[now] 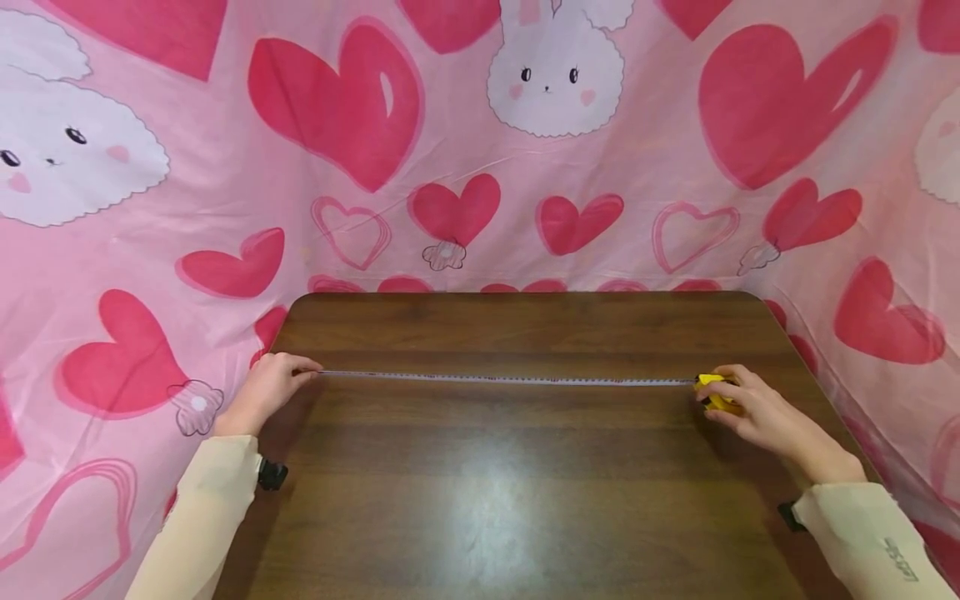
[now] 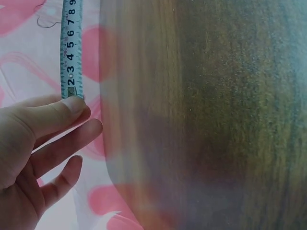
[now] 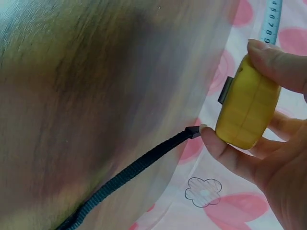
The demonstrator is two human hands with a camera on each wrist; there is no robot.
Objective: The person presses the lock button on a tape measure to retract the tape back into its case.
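A tape measure with a yellow case (image 1: pixel 716 393) is held in my right hand (image 1: pixel 765 417), toward the right side of the table. Its white blade (image 1: pixel 510 381) runs straight across to the left. At the far left, my left hand (image 1: pixel 266 387) pinches the blade's end between thumb and finger. In the left wrist view the blade (image 2: pixel 72 48) shows black numbers rising from 2, with the tip hidden under the thumb. In the right wrist view the fingers grip the yellow case (image 3: pixel 247 105), and a black strap (image 3: pixel 129 172) hangs from its lower end.
A brown wooden table (image 1: pixel 487 508) with rounded far corners lies below the hands. Pink cloth (image 1: pixel 525 167) with hearts and rabbit faces hangs behind and on both sides. Dark devices sit at the left wrist (image 1: pixel 272 474) and right wrist (image 1: pixel 791 516).
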